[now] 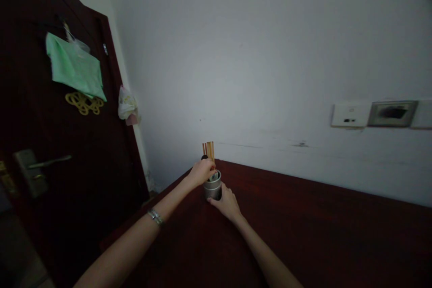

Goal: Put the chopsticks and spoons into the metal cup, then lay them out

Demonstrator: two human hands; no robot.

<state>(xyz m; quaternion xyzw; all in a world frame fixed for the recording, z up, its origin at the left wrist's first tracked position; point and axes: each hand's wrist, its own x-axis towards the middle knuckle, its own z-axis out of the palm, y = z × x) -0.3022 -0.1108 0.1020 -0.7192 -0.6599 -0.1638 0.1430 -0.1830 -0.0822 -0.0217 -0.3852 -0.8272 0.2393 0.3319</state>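
Observation:
A grey metal-looking cylindrical holder [212, 185] stands upright near the far corner of the dark red table. Several wooden chopsticks [209, 147] rise above it, along with a small black rounded end [204, 157] of something I cannot make out. My left hand [201, 171] is closed around the chopsticks just above the rim, its fingertips pinched and partly hiding their lower lengths. Around the holder's right side wraps my right hand [227, 200], the thumb across its front near the base. A bracelet [155, 217] circles my left wrist.
The dark red table [303, 220] meets a pale wall [236, 63]. To the left is a dark door [30, 112] with a metal handle [50, 161] and a green cloth [77, 65]. A plastic bag [127, 104] hangs by the frame. Wall sockets [351, 115] are at right.

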